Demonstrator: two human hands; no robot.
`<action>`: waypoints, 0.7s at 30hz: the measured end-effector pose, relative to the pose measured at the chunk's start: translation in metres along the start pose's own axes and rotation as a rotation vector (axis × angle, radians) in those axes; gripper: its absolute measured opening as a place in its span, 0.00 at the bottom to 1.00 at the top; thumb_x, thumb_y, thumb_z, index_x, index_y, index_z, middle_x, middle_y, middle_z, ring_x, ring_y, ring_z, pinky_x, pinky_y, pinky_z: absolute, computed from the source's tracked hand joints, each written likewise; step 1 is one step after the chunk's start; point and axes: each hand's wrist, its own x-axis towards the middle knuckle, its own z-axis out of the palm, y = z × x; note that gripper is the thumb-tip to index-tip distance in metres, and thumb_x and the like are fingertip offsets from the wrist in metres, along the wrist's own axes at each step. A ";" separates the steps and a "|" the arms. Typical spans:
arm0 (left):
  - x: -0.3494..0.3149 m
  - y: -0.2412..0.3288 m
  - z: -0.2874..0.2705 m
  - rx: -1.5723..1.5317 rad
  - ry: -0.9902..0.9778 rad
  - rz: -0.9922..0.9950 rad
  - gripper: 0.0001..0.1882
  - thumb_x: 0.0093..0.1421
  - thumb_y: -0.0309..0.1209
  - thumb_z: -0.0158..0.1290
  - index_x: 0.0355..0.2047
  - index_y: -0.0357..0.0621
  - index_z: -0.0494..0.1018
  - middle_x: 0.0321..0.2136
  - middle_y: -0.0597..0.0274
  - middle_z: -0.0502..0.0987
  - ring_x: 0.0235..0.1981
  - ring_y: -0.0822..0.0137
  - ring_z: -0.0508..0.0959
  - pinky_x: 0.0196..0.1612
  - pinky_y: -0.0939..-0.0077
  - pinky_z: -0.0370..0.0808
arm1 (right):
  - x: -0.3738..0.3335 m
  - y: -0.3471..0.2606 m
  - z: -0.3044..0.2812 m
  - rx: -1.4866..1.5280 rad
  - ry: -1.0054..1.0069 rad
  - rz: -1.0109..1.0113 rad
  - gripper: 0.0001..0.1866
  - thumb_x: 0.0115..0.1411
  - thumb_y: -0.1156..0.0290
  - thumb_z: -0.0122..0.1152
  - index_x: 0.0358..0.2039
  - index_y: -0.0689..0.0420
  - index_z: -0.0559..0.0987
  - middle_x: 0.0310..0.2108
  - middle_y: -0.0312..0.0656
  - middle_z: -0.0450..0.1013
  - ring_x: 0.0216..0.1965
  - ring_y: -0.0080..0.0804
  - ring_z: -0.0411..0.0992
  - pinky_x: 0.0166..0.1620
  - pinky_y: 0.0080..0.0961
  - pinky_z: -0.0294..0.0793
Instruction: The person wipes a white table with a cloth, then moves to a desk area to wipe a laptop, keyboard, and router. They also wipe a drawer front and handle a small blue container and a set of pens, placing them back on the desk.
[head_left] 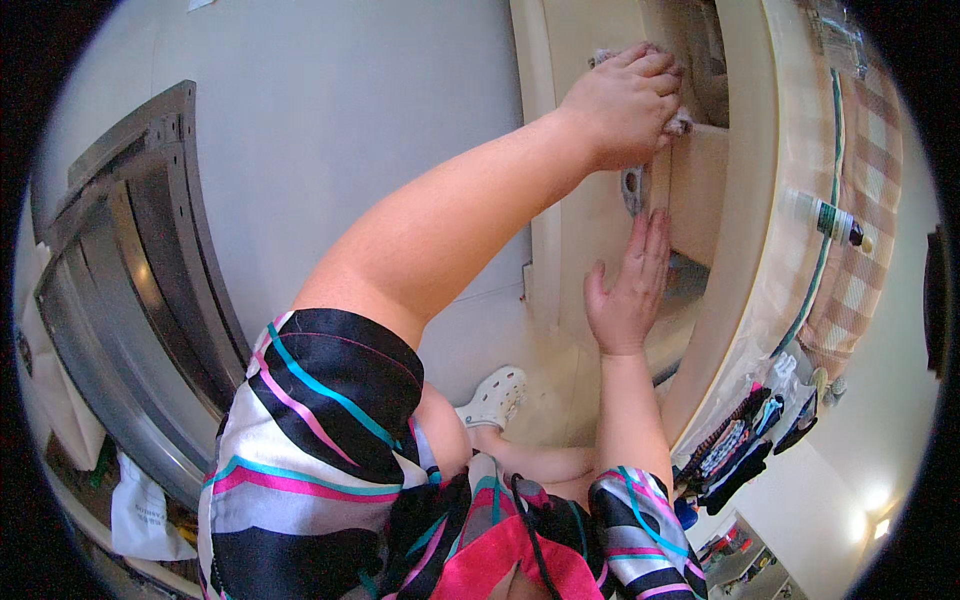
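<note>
My left hand (630, 105) is closed over a crumpled greyish cloth (682, 123), pressing it on the edge of a cream furniture panel (577, 215). Cloth also pokes out beyond the knuckles; the rest is hidden under the palm. Nearer to me, my right hand (630, 285) lies flat with its fingers stretched out along the same panel edge, holding nothing. Between the two hands sits a small grey metal fitting (632, 188) with a round hole. To the right of the hands, the frame opens onto a recess with a tan board (698, 195) inside.
Dark grey metal panels (140, 270) lean at the left. A white clog (497, 397) is on the floor below my arms. On the right, a bottle (838, 222) lies by a checked pad (868, 190), with folded clothes (740, 445) nearer. A white bag (145, 510) stands lower left.
</note>
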 end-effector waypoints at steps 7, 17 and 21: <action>-0.050 0.034 -0.016 -0.403 -0.059 -0.040 0.21 0.57 0.32 0.58 0.52 0.44 0.76 0.60 0.59 0.74 0.67 0.54 0.66 0.69 0.58 0.63 | -0.039 -0.002 -0.008 0.213 0.077 -0.150 0.34 0.55 0.74 0.59 0.65 0.61 0.68 0.69 0.53 0.60 0.71 0.56 0.53 0.72 0.51 0.51; -0.099 0.056 -0.038 -0.693 -0.092 -0.216 0.20 0.59 0.30 0.54 0.53 0.49 0.76 0.62 0.58 0.72 0.67 0.52 0.65 0.68 0.57 0.64 | -0.031 0.019 -0.017 0.753 0.302 0.832 0.37 0.63 0.61 0.67 0.67 0.64 0.63 0.70 0.55 0.57 0.68 0.48 0.59 0.69 0.40 0.57; -0.103 0.055 -0.039 -0.710 -0.101 -0.219 0.20 0.61 0.30 0.54 0.54 0.48 0.76 0.62 0.59 0.72 0.67 0.51 0.65 0.68 0.57 0.63 | -0.023 0.031 -0.011 0.554 0.260 0.845 0.36 0.61 0.60 0.69 0.65 0.61 0.68 0.65 0.53 0.66 0.63 0.48 0.66 0.67 0.40 0.61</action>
